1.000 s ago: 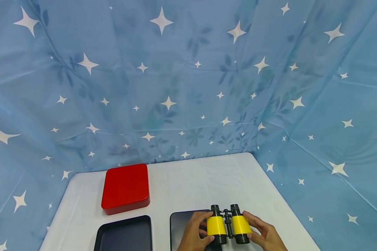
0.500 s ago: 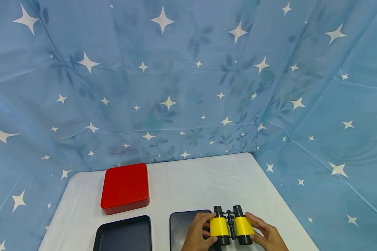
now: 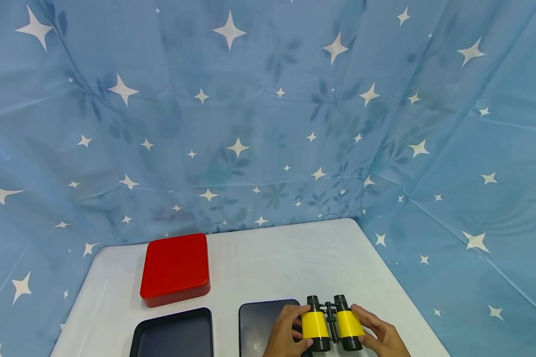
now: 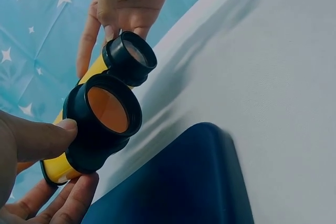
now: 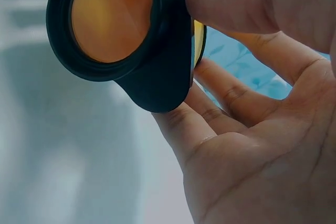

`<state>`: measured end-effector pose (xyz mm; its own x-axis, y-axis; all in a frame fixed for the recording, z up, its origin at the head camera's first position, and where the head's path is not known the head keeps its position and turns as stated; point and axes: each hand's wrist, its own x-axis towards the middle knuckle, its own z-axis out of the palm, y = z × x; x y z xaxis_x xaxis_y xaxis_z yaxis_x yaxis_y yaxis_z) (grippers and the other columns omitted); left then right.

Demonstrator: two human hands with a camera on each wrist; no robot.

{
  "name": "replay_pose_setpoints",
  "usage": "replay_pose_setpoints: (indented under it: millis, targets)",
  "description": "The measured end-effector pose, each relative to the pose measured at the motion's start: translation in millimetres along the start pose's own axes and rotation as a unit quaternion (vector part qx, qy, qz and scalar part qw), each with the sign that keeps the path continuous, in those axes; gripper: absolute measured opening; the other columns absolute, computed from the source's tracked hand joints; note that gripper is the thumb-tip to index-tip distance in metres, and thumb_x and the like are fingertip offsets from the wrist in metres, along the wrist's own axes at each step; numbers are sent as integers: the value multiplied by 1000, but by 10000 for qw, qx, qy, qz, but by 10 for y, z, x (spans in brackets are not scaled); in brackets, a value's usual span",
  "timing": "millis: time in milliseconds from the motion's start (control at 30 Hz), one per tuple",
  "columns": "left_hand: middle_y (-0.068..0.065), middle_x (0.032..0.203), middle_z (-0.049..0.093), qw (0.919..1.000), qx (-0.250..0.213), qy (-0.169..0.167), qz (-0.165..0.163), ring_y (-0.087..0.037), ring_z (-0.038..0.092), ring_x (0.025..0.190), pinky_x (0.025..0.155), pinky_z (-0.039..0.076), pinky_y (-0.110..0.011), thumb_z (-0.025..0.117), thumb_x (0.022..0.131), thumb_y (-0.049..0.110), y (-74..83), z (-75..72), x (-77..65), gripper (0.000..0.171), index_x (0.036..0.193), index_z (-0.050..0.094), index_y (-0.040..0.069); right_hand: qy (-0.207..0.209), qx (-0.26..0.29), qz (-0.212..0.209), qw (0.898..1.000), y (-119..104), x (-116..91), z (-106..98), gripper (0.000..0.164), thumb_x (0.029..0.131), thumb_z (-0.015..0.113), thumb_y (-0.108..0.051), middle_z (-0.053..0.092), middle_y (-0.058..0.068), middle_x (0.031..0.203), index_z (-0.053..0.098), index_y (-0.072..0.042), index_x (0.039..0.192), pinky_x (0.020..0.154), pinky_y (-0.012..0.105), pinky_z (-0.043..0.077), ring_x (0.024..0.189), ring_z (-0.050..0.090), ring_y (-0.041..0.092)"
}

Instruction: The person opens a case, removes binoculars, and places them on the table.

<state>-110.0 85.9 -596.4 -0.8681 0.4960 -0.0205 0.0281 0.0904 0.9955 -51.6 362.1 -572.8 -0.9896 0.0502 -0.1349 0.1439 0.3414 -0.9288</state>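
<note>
A pair of yellow and black binoculars (image 3: 314, 326) is held between both hands, low in the head view. My left hand (image 3: 286, 332) grips the left barrel, thumb on the near black end. The right hand (image 3: 381, 335) holds the other barrel from its outer side. Seen from the left wrist, the binoculars (image 4: 79, 129) turn their orange-tinted lenses toward the camera, and shadows fall on the white table beside them. From the right wrist, the thumb and fingers of my right hand (image 5: 262, 140) pinch the barrel's edge. Part of the left fingers is hidden behind the barrel.
A dark flat tray or lid (image 3: 256, 327) lies beneath and left of the left hand on the white table (image 3: 268, 267). Farther left is an open dark tray (image 3: 176, 337), with a red tin (image 3: 176, 270) behind it. A blue starry curtain (image 3: 250, 119) surrounds the table.
Both hands have shifted the binoculars slightly right and toward the near edge. The grip looks the same. The head view has moved a little; the tin and trays stay put.
</note>
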Motion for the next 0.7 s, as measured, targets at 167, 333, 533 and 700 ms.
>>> replay_pose_setpoints:
  millis: [167, 333, 533, 700]
  targets:
    - [-9, 126, 53, 10000, 19, -32, -23, -10, 57, 90, 70, 56, -23, 83, 78, 4, -51, 44, 32, 65, 137, 59, 16, -63, 72, 52, 9999, 55, -6, -26, 58, 98, 62, -17, 36, 25, 154, 41, 7, 147, 94, 33, 56, 108, 57, -14]
    - [-8, 124, 54, 10000, 41, -19, -79, -8, 58, 89, 68, 56, -24, 83, 77, 3, -85, 92, 61, 64, 136, 60, 15, -81, 89, 130, 9998, 93, 4, -51, 59, 98, 63, -18, 38, 22, 153, 41, 7, 147, 95, 35, 55, 108, 56, -16]
    - [-7, 123, 54, 9998, -68, -67, -198, -11, 58, 89, 68, 56, -23, 82, 78, 3, -110, 124, 63, 63, 136, 60, 15, -102, 126, 235, 9996, 125, 13, -67, 59, 94, 63, -10, 33, 30, 155, 42, 7, 146, 95, 40, 55, 108, 59, -11]
    - [-8, 122, 54, 9997, -53, -88, -222, -11, 57, 88, 68, 56, -25, 82, 78, 3, -131, 151, 68, 62, 135, 61, 16, -143, 129, 318, 9993, 145, 0, -85, 60, 91, 61, -3, 32, 32, 155, 41, 8, 146, 96, 43, 54, 111, 63, -3]
